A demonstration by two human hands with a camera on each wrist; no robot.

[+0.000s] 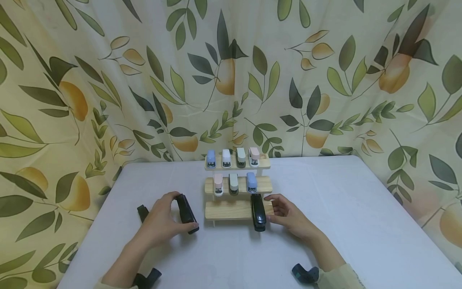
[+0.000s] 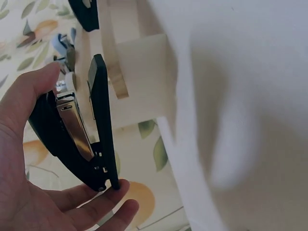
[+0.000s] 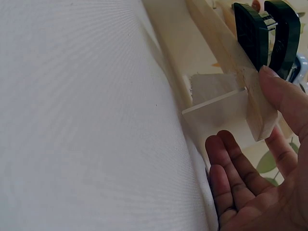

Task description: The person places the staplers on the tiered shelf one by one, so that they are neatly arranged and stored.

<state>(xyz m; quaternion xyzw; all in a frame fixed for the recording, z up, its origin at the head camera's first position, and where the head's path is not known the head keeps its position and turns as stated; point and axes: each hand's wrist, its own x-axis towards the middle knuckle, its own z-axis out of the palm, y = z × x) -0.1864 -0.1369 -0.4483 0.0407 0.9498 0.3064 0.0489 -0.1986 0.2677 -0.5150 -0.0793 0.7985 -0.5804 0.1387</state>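
Note:
My left hand (image 1: 164, 218) grips a black stapler (image 1: 186, 214) between thumb and fingers, left of the wooden tiered stand. In the left wrist view this stapler (image 2: 103, 110) has its arms spread apart, with the metal magazine showing. My right hand (image 1: 290, 216) is at the right end of the stand's lowest shelf (image 1: 227, 210). Another black stapler (image 1: 258, 212) lies on that shelf, its front end jutting past the edge. In the right wrist view the thumb is right at this stapler (image 3: 252, 36) and the shelf end, while the other fingers (image 3: 221, 151) are loosely bent below.
Small pastel staplers line the upper shelves: a pink one (image 1: 218, 184), a grey-green one (image 1: 234, 184) and a blue one (image 1: 251, 182) in the middle, several on top. A black object (image 1: 142, 212) lies partly hidden behind the left hand. A patterned curtain (image 1: 231, 80) hangs behind the white table (image 1: 325, 192).

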